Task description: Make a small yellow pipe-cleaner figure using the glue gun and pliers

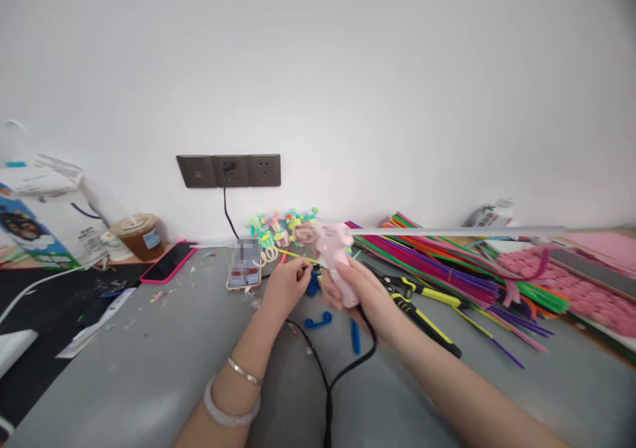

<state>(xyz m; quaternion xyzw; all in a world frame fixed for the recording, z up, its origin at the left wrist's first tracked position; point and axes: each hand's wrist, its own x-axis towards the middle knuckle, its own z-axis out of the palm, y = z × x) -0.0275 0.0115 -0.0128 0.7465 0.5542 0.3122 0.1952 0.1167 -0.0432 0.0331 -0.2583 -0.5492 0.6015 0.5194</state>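
Note:
My right hand (360,292) is wrapped around the handle of a pink hot glue gun (334,252), its nozzle pointing left. A long translucent glue stick (447,232) sticks out of the gun's back to the right. Close to the nozzle, my left hand (288,285) is closed in a pinch; whatever its fingers hold is hidden. A dark blue piece (313,283) shows just right of those fingers, but I cannot tell whether they touch it. Below the hands lie a curled blue pipe cleaner (318,320) and a short blue strip (355,336).
Black cords (328,395) run below my hands. Yellow-black pliers (422,319) and bundled pipe cleaners (437,269) lie right. Behind are small colourful figures (278,228) and a phone (244,266). Leftward are a pink-cased phone (169,262) and a lidded drink cup (142,237).

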